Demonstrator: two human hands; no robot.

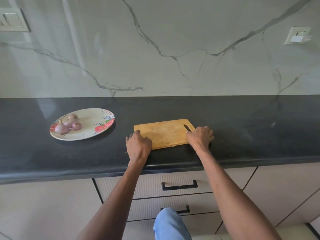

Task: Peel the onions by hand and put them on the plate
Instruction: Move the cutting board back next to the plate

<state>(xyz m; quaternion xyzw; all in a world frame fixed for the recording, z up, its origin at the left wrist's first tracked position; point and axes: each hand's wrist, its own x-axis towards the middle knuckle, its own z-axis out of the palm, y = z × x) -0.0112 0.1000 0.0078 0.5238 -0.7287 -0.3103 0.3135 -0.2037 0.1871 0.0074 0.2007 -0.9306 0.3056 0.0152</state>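
Onions sit clustered on the flowered plate far left on the counter, while my left hand and right hand curl their fingers over the cutting board ends, apparently steadying or shifting it.

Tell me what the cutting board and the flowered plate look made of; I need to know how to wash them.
The cutting board looks like wood or bamboo: matte tan surface, blotchy wear, a slot handle. The plate looks glazed ceramic or melamine: glossy cream with printed red flowers; the picture cannot settle which.
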